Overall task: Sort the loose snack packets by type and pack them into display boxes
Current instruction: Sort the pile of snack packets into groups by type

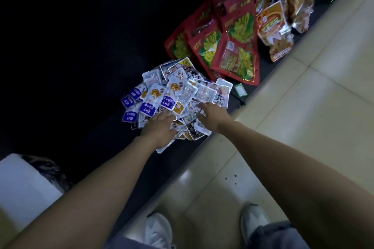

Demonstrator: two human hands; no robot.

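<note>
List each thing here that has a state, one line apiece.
Heap of small white and purple snack packets: loose, mixed, not yet boxed.
Left hand: palm down on the heap, fingers straight.
Right hand: on the heap, fingers spread.
Large red bags with yellow-green print: lying flat, overlapping.
Silver and orange foil packets: piled loosely.

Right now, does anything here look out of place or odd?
One small green packet lies alone near the edge of the dark surface, between the white packet pile and the red bags, matching neither group.
</note>
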